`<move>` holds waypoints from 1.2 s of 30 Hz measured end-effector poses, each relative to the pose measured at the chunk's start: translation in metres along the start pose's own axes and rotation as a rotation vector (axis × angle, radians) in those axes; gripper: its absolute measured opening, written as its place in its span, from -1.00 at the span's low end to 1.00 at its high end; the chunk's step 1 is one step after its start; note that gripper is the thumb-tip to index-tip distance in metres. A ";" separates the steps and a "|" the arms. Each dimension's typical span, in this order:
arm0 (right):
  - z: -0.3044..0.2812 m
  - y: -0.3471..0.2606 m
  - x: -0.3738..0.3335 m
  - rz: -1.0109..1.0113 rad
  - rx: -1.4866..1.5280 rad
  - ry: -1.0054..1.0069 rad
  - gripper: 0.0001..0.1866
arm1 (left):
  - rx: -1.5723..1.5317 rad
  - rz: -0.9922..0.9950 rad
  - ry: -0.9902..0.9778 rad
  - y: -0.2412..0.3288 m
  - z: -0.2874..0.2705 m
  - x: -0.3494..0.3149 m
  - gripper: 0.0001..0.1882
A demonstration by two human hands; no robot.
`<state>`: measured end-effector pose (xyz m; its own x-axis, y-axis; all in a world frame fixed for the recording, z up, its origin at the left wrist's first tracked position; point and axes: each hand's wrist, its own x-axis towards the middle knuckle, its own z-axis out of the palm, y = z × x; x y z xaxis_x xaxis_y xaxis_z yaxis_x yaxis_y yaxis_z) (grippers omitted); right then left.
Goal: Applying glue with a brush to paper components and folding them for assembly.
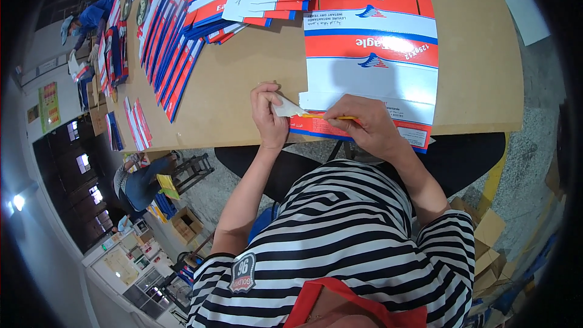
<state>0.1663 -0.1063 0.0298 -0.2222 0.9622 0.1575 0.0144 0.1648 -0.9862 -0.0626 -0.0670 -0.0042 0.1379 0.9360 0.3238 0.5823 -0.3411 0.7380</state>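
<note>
A flat printed cardboard box blank (364, 88) in red, white and blue lies at the table's near edge in front of me. My left hand (269, 116) is at its left edge, fingers curled around a small white piece (286, 107) that looks like folded paper or cloth. Over the blank's lower part, my right hand (367, 123) pinches a thin yellow stick (322, 116). The stick lies almost level, its left end close to the white piece. Whether the two touch I cannot tell.
Beyond my hands, overlapping box blanks (267, 0) are piled on the brown table (480, 67). More blanks fan out in a row (167, 42) to the left. Other people (97, 18) are at the far left. Cardboard boxes (486, 243) stand on the floor at right.
</note>
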 end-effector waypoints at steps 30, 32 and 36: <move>-0.001 0.007 0.008 -0.129 -0.050 -0.004 -0.85 | -0.001 0.003 0.010 0.001 0.000 0.000 -0.83; 0.000 0.004 0.009 -0.076 0.007 -0.091 -0.91 | 0.000 0.006 0.010 0.001 0.000 0.000 -0.83; -0.004 -0.002 0.011 -0.084 0.061 -0.074 -0.91 | 0.003 0.018 0.007 0.000 -0.002 0.000 -0.82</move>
<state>0.1681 -0.0950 0.0342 -0.2912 0.9267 0.2376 -0.0660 0.2283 -0.9713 -0.0641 -0.0668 -0.0032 0.1430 0.9292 0.3407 0.5818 -0.3574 0.7306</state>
